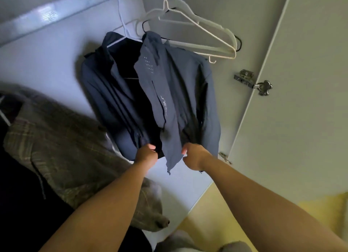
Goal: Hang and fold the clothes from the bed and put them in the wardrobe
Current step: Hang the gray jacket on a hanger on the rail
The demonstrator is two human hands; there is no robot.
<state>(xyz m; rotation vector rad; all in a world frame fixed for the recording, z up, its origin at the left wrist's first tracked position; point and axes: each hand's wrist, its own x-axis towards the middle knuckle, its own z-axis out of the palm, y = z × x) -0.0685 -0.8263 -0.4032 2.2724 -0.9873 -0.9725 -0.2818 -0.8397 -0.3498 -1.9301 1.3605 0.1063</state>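
Left hand (pixel 146 154), right hand (pixel 194 157): each pinching a jacket (pixel 178 82) front edge. Jacket already hung in wardrobe (pixel 47 67); I judge more clothes remain.

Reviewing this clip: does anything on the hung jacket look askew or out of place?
Slightly. The navy jacket hangs unzipped on its white hanger, and its logo panel droops lower than the rest, slanting across the middle. The left hand and right hand grip the lower edge. No damage shows.
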